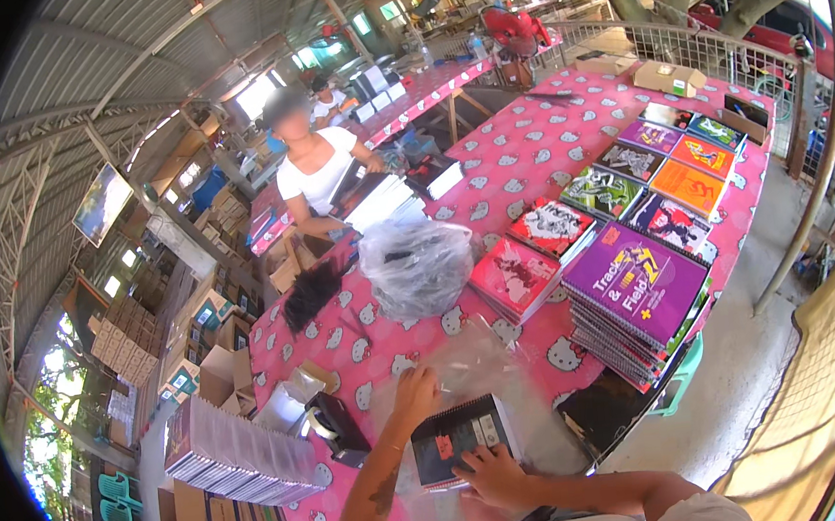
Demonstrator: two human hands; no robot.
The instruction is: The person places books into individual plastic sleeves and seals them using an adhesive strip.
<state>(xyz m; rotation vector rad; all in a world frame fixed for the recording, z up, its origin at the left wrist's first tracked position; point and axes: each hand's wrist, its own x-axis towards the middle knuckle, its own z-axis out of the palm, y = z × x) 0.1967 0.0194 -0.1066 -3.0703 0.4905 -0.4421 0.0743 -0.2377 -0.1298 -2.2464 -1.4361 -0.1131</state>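
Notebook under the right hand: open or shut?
Shut: the black spiral notebook lies flat, cover up, the right hand on it; no inside pages are spread.

notebook (pixel 449 426): on table (pixel 497 164) | book stacks (pixel 633 285): right | plastic bag (pixel 416 269): behind | tape dispenser (pixel 346 432): left

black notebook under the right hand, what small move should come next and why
Perhaps smooth the clear plastic beyond the black notebook with the left hand: it looks wrinkled, that hand is at it, and the right hand rests on the notebook.
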